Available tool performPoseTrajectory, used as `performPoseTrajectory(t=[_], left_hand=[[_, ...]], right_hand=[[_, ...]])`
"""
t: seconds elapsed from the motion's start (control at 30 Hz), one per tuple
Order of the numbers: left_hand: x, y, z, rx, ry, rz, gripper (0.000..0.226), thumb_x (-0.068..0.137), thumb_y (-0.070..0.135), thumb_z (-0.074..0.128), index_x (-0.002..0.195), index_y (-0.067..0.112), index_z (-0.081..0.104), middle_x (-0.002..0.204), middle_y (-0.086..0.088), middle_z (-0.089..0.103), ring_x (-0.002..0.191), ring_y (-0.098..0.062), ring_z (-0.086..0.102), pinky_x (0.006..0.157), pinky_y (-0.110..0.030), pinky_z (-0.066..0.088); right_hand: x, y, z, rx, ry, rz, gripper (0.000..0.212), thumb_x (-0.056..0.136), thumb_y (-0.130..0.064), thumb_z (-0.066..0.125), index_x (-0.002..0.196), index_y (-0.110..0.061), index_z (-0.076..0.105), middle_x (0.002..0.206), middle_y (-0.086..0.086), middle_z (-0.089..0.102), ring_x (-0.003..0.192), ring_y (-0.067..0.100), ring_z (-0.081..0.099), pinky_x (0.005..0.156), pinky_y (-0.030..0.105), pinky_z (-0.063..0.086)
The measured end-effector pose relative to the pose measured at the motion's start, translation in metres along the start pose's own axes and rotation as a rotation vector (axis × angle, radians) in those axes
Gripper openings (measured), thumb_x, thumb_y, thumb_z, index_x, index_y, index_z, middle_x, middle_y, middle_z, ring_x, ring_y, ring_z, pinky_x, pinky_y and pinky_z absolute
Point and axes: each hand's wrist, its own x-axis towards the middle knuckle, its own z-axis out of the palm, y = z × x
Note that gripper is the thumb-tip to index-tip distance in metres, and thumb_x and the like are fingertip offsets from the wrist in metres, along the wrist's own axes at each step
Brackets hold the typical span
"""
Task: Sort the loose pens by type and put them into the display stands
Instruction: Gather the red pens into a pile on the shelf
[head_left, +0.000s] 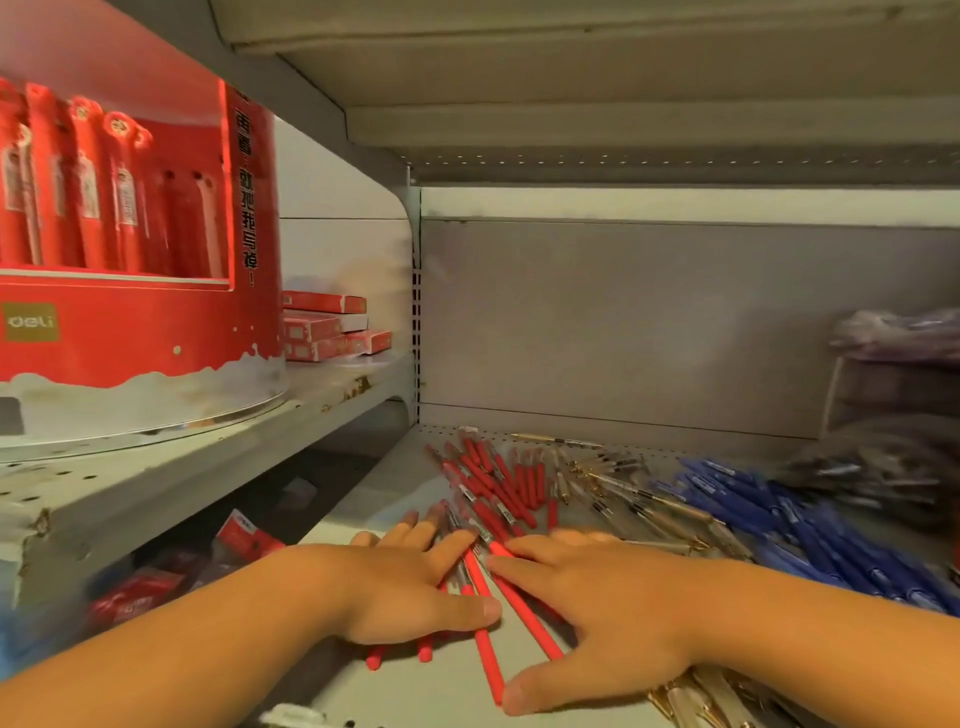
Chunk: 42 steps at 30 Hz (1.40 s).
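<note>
Pressing flat on a small batch of red pens, both hands have their fingers straight and gripping nothing. The left hand lies palm down across the batch, fingers together and pointing towards the back, thumb tip against one matte red barrel. The right hand is spread wider. Its forefinger rests on the upper part of the same pens and its thumb touches the near end of the longest one. The pens under the hands are slim round sticks, some with a clear section and a printed label, lying roughly parallel on the grey metal shelf, which is painted and perforated along its edges.

Just beyond the fingertips lies a looser heap of red pens, crossing one another. To its right is a scatter of clear-barrelled pens with gold-coloured trim, and more of these show under the right wrist. Further right is a dense bank of opaque blue pens. A dark heap at the far right is too blurred to identify.

On the raised shelf at left stands a round red display stand of glossy printed card with a cut-out window showing packaged red pens upright inside. Flat red boxes are stacked behind it.
</note>
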Motion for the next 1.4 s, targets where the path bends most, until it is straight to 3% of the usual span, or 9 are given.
performPoseTrajectory(t=[0.13, 0.23, 0.43, 0.63, 0.83, 1.0, 1.1, 1.17, 1.4], left_hand=[[0.0, 0.001, 0.001, 0.004, 0.046, 0.042, 0.095, 0.078, 0.089, 0.021, 0.152, 0.041, -0.016, 0.164, 0.005, -0.018, 0.15, -0.021, -0.018, 0.119, -0.045, -0.008], [-0.002, 0.0, 0.001, -0.034, 0.064, 0.096, 0.098, 0.077, 0.088, 0.026, 0.151, 0.042, -0.018, 0.164, 0.007, -0.016, 0.15, -0.019, -0.017, 0.119, -0.041, -0.005], [-0.004, -0.01, 0.005, -0.021, 0.041, 0.154, 0.113, 0.067, 0.091, 0.05, 0.144, 0.054, -0.024, 0.161, 0.015, -0.022, 0.149, -0.019, -0.021, 0.12, -0.048, -0.003], [0.003, -0.008, 0.005, 0.088, 0.078, 0.13, 0.102, 0.072, 0.093, 0.033, 0.146, 0.05, -0.022, 0.162, 0.014, -0.021, 0.149, -0.021, -0.021, 0.12, -0.05, -0.004], [0.012, -0.012, 0.002, 0.038, 0.207, 0.256, 0.086, 0.077, 0.087, 0.037, 0.146, 0.055, -0.002, 0.161, 0.015, 0.013, 0.146, -0.017, 0.021, 0.119, -0.047, 0.024], [0.018, -0.015, 0.0, -0.058, 0.286, 0.314, 0.067, 0.084, 0.078, 0.042, 0.142, 0.049, 0.024, 0.137, 0.011, 0.045, 0.117, -0.009, 0.048, 0.103, -0.032, 0.042], [0.015, -0.017, 0.001, -0.105, 0.302, 0.329, 0.064, 0.084, 0.078, 0.043, 0.14, 0.05, 0.028, 0.129, 0.022, 0.047, 0.113, -0.002, 0.047, 0.097, -0.026, 0.041], [0.014, -0.02, 0.004, -0.059, 0.276, 0.288, 0.076, 0.078, 0.086, 0.04, 0.143, 0.053, 0.018, 0.151, 0.016, 0.033, 0.139, -0.016, 0.033, 0.114, -0.047, 0.03], [0.005, -0.016, 0.013, -0.096, 0.201, 0.321, 0.105, 0.061, 0.092, 0.052, 0.143, 0.057, -0.003, 0.154, 0.017, 0.018, 0.143, -0.017, 0.018, 0.118, -0.047, 0.022]], right_hand=[[0.012, -0.009, 0.004, -0.03, 0.131, 0.02, 0.086, 0.083, -0.084, 0.034, 0.153, -0.04, 0.014, 0.156, -0.003, 0.028, 0.14, 0.023, 0.03, 0.12, 0.043, 0.018], [0.018, -0.014, 0.003, -0.029, 0.245, 0.013, 0.064, 0.088, -0.07, 0.045, 0.141, -0.034, 0.037, 0.131, -0.002, 0.051, 0.117, 0.021, 0.047, 0.105, 0.041, 0.039], [0.003, 0.013, -0.022, 0.347, 0.065, -0.01, 0.084, 0.077, -0.066, 0.068, 0.146, -0.048, 0.024, 0.141, -0.026, 0.043, 0.121, 0.0, 0.048, 0.1, 0.021, 0.04], [-0.006, 0.036, -0.023, 0.306, 0.027, -0.021, 0.074, 0.074, -0.058, 0.077, 0.137, -0.055, 0.039, 0.139, -0.036, 0.037, 0.124, -0.011, 0.038, 0.101, 0.017, 0.031], [0.005, 0.028, -0.013, 0.248, 0.157, -0.046, 0.06, 0.078, -0.059, 0.072, 0.132, -0.049, 0.051, 0.131, -0.031, 0.046, 0.12, -0.007, 0.045, 0.102, 0.021, 0.038], [0.009, 0.015, -0.009, 0.177, 0.205, -0.112, 0.071, 0.072, -0.071, 0.069, 0.134, -0.045, 0.048, 0.125, -0.023, 0.047, 0.112, -0.003, 0.048, 0.098, 0.023, 0.045], [0.01, 0.006, -0.006, 0.106, 0.233, -0.13, 0.073, 0.071, -0.08, 0.062, 0.133, -0.046, 0.046, 0.123, -0.019, 0.049, 0.11, -0.001, 0.048, 0.096, 0.027, 0.047], [0.011, 0.002, -0.004, 0.07, 0.231, -0.106, 0.074, 0.073, -0.083, 0.055, 0.136, -0.045, 0.045, 0.124, -0.018, 0.048, 0.11, 0.001, 0.048, 0.095, 0.028, 0.048], [0.029, -0.01, 0.003, 0.093, 0.405, 0.059, 0.032, 0.089, -0.057, 0.059, 0.112, -0.035, 0.064, 0.1, -0.013, 0.057, 0.087, 0.004, 0.054, 0.078, 0.027, 0.05]])
